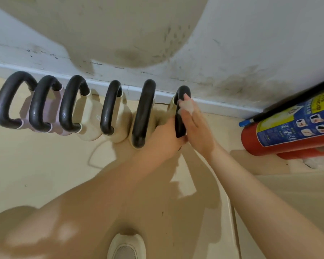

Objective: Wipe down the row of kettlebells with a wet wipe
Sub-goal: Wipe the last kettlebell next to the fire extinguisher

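Note:
Several kettlebells stand in a row along the wall's skirting, each with a black handle; the two at the left have pale purple bodies (51, 109), the others are cream (88, 116). My left hand (166, 133) grips the near end of the rightmost kettlebell's handle (182, 91). My right hand (195, 126) presses a white wet wipe (189, 105) against the right side of that handle, fingers laid along it. This kettlebell's body is almost fully hidden behind my hands.
Two red fire extinguishers (292, 128) with a blue and yellow label stand at the right, close to my right forearm. The stained white wall (232, 43) runs behind the row. My light shoe (125, 247) is on the beige floor (36, 165) below.

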